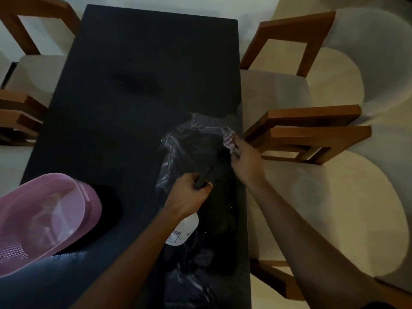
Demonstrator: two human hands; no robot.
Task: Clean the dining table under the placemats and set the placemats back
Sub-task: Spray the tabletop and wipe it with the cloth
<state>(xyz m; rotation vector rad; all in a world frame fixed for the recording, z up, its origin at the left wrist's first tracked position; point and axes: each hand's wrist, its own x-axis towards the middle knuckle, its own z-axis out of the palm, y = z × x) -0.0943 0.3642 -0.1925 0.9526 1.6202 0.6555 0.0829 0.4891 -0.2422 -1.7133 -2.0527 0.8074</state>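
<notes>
A dark dining table [124, 90] fills the middle of the view. Near its right edge lies a dark placemat [196, 148] with a glossy, streaked surface. My left hand [189, 195] is closed around the dark trigger head of a white spray bottle [184, 233], whose body shows under my wrist. Farther right, my right hand [244, 162] grips a crumpled striped cloth [229, 139] at the placemat's right edge. More glossy dark material [191, 284] lies at the table's near end; I cannot tell whether it is a second placemat.
A pink plastic basket [42, 217] sits on the table's near left corner. Wooden chairs with pale seats stand along the right side [289, 85], [312, 134] and the left side [24, 63]. The floor is light.
</notes>
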